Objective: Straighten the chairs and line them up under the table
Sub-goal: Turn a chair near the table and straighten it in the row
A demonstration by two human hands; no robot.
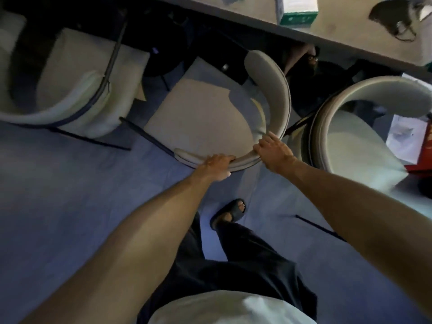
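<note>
We see a blue floor (70, 183) under a foot in a black sandal (230, 212), with dark trousers (245, 265) and a pale shirt (222, 309) below. A green-and-white box (299, 12) sits near a dark corded bundle (392, 17) at top right. A red box (423, 150) lies beside a white carton (404, 136).

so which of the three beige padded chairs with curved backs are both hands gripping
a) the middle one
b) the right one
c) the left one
a: the left hand and right hand both curl round the back rim of the middle beige padded chair.
</note>
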